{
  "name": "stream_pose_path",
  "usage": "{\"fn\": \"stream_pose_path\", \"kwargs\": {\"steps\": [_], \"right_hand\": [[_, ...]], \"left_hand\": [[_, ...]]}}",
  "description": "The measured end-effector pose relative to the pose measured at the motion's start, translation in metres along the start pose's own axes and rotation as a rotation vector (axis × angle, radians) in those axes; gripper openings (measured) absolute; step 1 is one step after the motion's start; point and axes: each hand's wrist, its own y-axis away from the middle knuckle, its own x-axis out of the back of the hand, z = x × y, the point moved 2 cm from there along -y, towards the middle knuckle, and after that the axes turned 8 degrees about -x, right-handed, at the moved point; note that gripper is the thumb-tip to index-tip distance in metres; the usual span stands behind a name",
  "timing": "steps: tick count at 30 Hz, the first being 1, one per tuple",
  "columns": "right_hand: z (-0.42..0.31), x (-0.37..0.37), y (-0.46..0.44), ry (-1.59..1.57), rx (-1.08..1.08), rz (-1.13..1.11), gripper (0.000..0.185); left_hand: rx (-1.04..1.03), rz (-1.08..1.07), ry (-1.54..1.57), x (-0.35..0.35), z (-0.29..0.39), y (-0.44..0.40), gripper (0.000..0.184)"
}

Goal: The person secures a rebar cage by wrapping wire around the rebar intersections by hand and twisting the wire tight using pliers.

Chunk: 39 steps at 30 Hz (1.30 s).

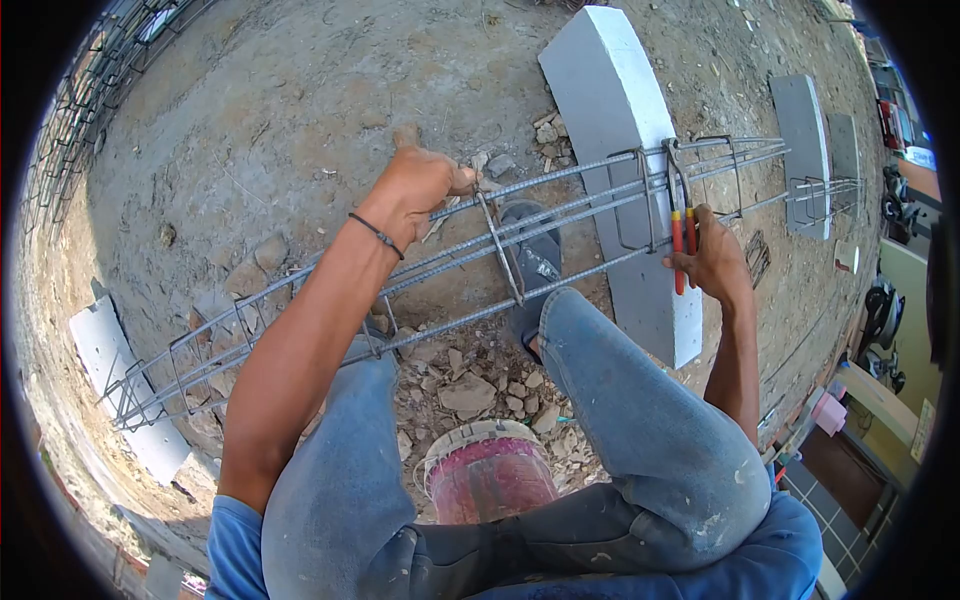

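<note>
A long rebar cage of ribbed bars and square stirrups runs across in front of me. My left hand is closed around the cage's far top bar, beside one stirrup; its fingertips are partly hidden. In my right hand is a pair of pincers with red and yellow handles. Their jaws are up at the far top bar, close to another stirrup. Whether a tie wire sits in the jaws is too small to tell.
Pale concrete blocks lie under the cage, with another block at its left end. A pink bucket stands between my knees, near broken stones. More rebar cages are at the upper left.
</note>
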Motion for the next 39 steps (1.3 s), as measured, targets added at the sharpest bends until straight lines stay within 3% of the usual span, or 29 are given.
{"fn": "stream_pose_path", "kwargs": {"steps": [4,6,7,10,12,14,15,16,17,18,20,22,29,33,39], "right_hand": [[0.009,-0.001,-0.006,0.031,0.045,-0.024,0.05],[0.026,-0.007,-0.013,-0.216,-0.086,0.035,0.033],[0.011,0.007,-0.007,-0.494,-0.218,-0.046,0.023],[-0.004,0.032,-0.002,-0.609,-0.071,0.104,0.016],[-0.04,0.063,-0.003,-0.526,-0.02,0.071,0.015],[-0.048,0.075,-0.028,-0.399,0.094,0.075,0.029],[-0.062,0.079,-0.04,-0.383,0.108,0.07,0.029],[-0.085,0.087,-0.048,-0.12,0.357,0.224,0.024],[-0.107,0.092,-0.055,0.148,0.6,0.372,0.022],[-0.122,0.096,-0.068,0.161,0.61,0.365,0.022],[-0.153,0.092,-0.09,0.325,0.963,0.242,0.035],[-0.17,0.077,-0.107,0.464,0.985,0.245,0.04],[-0.208,0.035,-0.135,0.863,1.216,0.386,0.061],[-0.223,0.024,-0.137,0.814,1.167,0.301,0.072],[-0.232,0.025,-0.142,0.837,1.224,0.318,0.073]], "left_hand": [[0.006,-0.08,0.096,-0.001,-0.002,-0.004,0.012],[-0.025,-0.07,0.044,-0.002,0.005,0.003,0.011],[-0.054,-0.074,-0.019,-0.003,0.007,0.007,0.009],[-0.072,-0.057,-0.024,-0.004,0.002,0.003,0.015],[-0.053,-0.04,-0.017,-0.005,0.012,0.016,0.017],[-0.046,-0.027,-0.018,-0.004,0.011,0.02,0.019],[-0.182,-0.004,-0.058,-0.004,0.006,0.016,0.021],[-0.316,0.018,-0.099,-0.004,0.007,0.018,0.024],[-0.313,0.025,-0.081,-0.003,0.004,0.019,0.024],[-0.353,0.0,-0.193,0.001,0.009,0.027,0.027],[-0.383,-0.027,-0.29,0.009,0.009,0.036,0.029],[-0.512,-0.102,-0.67,0.012,0.004,0.041,0.035],[-0.57,0.03,-0.734,-0.006,-0.006,0.062,0.026],[-0.553,0.049,-0.761,-0.009,-0.006,0.064,0.019],[-0.559,0.069,-0.772,-0.012,-0.009,0.062,0.019]]}}
